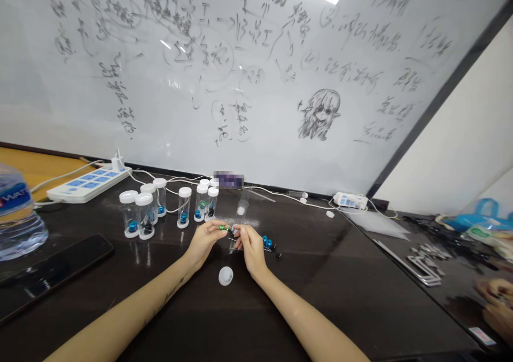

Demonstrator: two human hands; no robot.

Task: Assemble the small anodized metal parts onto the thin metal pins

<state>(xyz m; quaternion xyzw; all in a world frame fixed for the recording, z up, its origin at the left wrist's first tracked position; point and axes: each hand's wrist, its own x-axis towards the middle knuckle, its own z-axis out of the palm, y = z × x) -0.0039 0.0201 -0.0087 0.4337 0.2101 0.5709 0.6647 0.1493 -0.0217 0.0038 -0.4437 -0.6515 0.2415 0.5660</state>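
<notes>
I'm pinching the green bead (222,227) in my left hand (205,239), holding it just beside the clear vial (241,210) that my right hand (251,246) is gripping.

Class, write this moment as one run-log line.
left hand: pinches green bead | right hand: grip unclear | white cap: on table, between wrists | blue beads: beside right hand

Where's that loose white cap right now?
The white cap lies on the dark table in mid-view, between the forearms, just below the left hand and right hand.
</notes>
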